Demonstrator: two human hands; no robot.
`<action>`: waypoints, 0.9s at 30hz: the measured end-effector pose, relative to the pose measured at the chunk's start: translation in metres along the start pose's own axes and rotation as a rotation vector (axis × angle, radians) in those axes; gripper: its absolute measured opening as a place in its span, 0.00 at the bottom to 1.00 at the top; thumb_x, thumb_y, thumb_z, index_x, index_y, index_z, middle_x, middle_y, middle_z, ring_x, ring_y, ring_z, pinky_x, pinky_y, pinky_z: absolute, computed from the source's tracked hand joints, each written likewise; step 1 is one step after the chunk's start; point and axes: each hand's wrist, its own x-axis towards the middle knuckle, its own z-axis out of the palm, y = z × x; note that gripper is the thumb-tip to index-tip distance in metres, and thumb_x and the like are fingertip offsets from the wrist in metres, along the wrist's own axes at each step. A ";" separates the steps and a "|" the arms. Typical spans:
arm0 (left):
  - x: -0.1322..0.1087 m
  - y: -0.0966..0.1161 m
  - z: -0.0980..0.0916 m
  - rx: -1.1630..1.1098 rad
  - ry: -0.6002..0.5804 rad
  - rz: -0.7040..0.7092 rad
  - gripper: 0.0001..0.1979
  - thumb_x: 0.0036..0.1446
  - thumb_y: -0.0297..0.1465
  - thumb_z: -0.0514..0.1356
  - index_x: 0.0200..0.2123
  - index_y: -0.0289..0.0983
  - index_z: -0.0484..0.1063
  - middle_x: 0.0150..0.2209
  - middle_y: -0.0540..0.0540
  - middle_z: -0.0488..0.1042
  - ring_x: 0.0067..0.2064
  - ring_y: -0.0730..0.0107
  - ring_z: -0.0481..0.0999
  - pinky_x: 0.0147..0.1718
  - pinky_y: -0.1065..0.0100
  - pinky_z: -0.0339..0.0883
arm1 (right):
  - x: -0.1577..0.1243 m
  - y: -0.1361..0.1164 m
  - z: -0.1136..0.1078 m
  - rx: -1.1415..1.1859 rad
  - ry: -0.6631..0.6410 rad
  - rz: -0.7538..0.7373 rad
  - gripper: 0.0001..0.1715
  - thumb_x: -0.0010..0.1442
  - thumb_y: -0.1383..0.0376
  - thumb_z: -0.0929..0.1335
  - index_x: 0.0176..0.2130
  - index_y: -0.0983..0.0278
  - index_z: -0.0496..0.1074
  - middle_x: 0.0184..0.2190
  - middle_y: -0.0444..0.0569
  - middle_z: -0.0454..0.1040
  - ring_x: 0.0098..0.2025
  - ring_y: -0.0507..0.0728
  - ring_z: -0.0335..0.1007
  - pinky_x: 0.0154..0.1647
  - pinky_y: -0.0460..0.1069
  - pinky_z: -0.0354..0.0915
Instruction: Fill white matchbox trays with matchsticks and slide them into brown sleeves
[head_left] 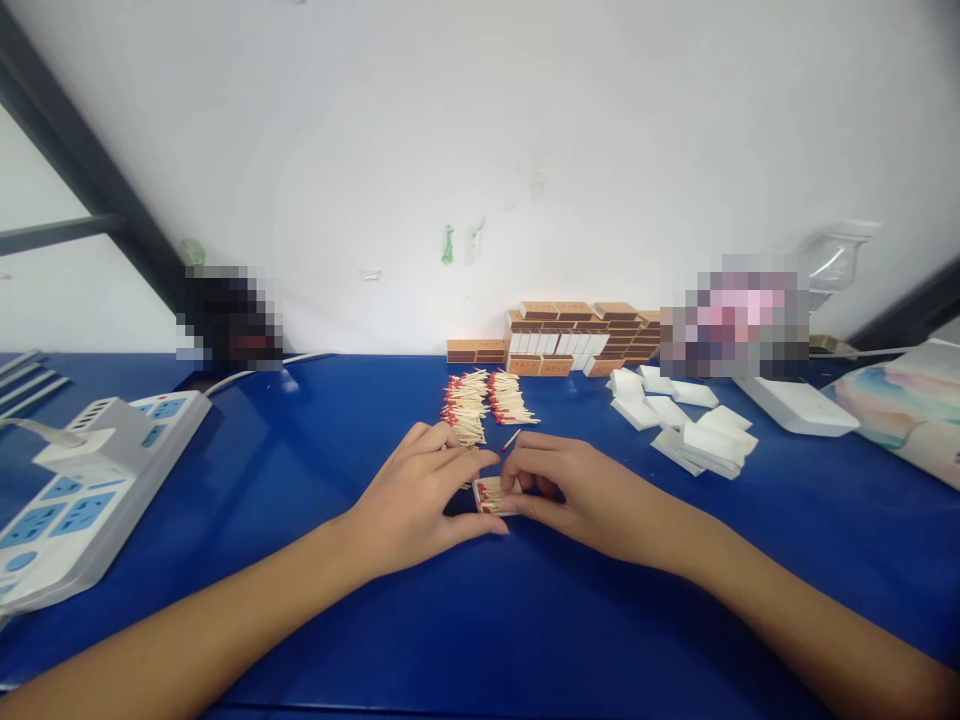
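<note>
A small white matchbox tray (480, 496) lies on the blue table between my hands, with red-headed matches (492, 492) in it. My left hand (420, 495) is open beside the tray, its thumb and forefinger spread along the near and far sides. Bent over the tray's right end, my right hand (574, 490) has its thumb and forefinger closed on matches there; the fingers hide part of them. One loose match (511, 440) lies just beyond the right hand. Two heaps of matches, a left heap (466, 405) and a right heap (511, 398), lie farther back.
Brown matchboxes (562, 312) are stacked against the wall. Several white trays (675, 412) lie scattered at the right, near a larger white container (799, 405). A power strip (82, 500) with a plug occupies the left side. Blue table surface (465, 630) extends in front.
</note>
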 end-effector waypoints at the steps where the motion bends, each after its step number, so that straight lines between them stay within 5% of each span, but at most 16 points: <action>1: 0.000 0.000 0.000 0.000 -0.001 0.001 0.28 0.59 0.50 0.69 0.53 0.37 0.75 0.38 0.45 0.78 0.42 0.61 0.73 0.41 0.59 0.63 | 0.000 0.000 0.000 0.001 0.000 -0.004 0.08 0.70 0.61 0.70 0.39 0.62 0.76 0.39 0.46 0.73 0.36 0.52 0.69 0.36 0.48 0.63; 27: 0.000 -0.002 0.000 0.008 -0.020 -0.010 0.29 0.60 0.51 0.68 0.55 0.38 0.74 0.37 0.45 0.78 0.42 0.60 0.73 0.41 0.59 0.63 | 0.000 0.002 -0.001 0.011 -0.017 0.001 0.11 0.72 0.61 0.68 0.36 0.62 0.73 0.36 0.46 0.74 0.36 0.54 0.69 0.37 0.49 0.63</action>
